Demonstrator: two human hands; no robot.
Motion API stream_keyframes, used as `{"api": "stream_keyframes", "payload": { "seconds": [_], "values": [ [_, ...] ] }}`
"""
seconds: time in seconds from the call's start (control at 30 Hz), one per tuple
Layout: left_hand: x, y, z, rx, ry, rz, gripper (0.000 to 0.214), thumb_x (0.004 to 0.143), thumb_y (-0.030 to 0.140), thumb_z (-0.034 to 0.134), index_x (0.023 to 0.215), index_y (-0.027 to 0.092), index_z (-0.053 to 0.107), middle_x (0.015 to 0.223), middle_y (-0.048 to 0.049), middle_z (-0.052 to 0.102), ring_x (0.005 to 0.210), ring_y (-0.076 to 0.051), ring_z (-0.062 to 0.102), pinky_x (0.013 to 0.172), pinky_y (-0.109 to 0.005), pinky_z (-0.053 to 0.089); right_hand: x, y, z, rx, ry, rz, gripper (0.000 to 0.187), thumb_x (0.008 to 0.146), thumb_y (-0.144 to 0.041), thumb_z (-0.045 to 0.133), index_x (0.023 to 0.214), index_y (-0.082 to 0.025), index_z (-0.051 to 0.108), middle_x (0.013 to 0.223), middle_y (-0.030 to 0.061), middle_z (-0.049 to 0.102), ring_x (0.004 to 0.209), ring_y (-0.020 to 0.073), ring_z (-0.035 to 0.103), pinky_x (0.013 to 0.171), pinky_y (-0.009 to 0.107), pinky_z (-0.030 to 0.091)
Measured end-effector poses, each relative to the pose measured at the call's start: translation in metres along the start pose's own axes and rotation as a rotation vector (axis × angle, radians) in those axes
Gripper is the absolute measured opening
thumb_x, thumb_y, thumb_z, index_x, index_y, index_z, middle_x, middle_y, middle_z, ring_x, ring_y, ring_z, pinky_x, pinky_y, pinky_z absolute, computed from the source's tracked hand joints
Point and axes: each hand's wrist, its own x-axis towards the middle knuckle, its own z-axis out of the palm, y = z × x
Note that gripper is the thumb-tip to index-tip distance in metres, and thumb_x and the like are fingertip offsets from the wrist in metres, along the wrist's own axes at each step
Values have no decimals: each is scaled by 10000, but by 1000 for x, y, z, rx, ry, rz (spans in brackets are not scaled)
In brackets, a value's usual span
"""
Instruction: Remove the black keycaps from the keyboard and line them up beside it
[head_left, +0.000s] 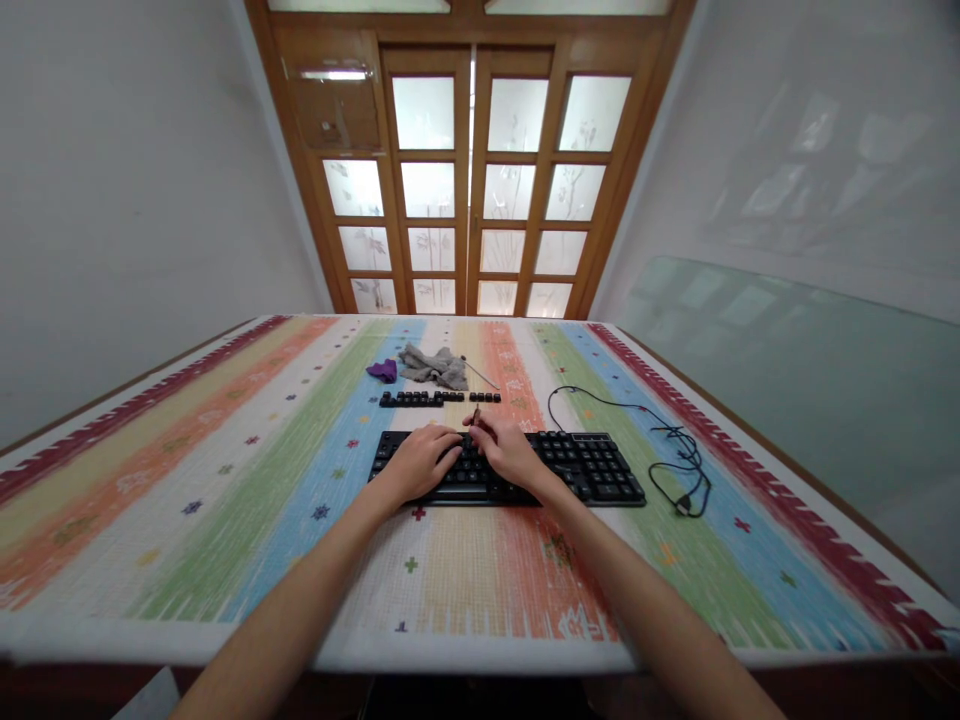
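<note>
A black keyboard (592,465) lies across the middle of the striped table cover. My left hand (420,462) rests on its left half with the fingers curled down onto the keys. My right hand (510,450) sits on the keyboard's middle and pinches a thin, small tool (476,413) whose tip sticks up at the keyboard's far edge. A row of loose black keycaps (439,398) is lined up just beyond the keyboard.
The keyboard's black cable (675,450) coils on the table to the right. A grey cloth (433,367), a purple item (383,370) and a thin rod (481,375) lie farther back. A wooden glass-paned door (472,180) stands behind the table.
</note>
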Motion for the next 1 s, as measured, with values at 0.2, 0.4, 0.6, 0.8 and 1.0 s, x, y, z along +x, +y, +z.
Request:
{"api": "stream_keyframes", "payload": {
  "seconds": [0.2,0.4,0.6,0.8,1.0],
  "values": [
    [-1,1,0,41,-12,8,271,963,281,474,1096,162,678,1178,-103,671,1084,-266,597,968,-438,473,12,-8,-11,-159,-119,-49,145,938,-202,496,936,-154,633,838,68,676,774,182,618,724,291,437],
    [0,1,1,53,3,17,269,964,291,475,1063,169,693,1138,-102,678,1051,-257,605,941,-428,483,29,4,-15,-130,-88,99,175,943,-208,486,855,-147,625,714,26,664,686,148,614,664,250,418],
    [0,0,2,55,2,24,269,963,291,476,1058,171,697,1117,-104,683,1040,-255,608,941,-427,482,40,2,-5,-318,-39,136,189,914,-194,517,751,-158,605,693,34,660,656,149,573,643,255,375],
    [1,-1,1,35,-21,-3,264,959,298,490,1048,159,696,1113,-108,687,1054,-264,611,948,-434,478,45,12,-8,-190,38,298,205,912,-195,480,749,-156,598,648,34,641,619,144,589,633,252,420],
    [0,-4,-2,-38,-12,-31,274,948,321,512,1119,165,658,1117,-109,694,1056,-254,623,956,-422,486,33,26,-20,126,95,303,253,928,-345,448,886,-145,597,635,8,587,564,121,556,489,211,431]
  ]
}}
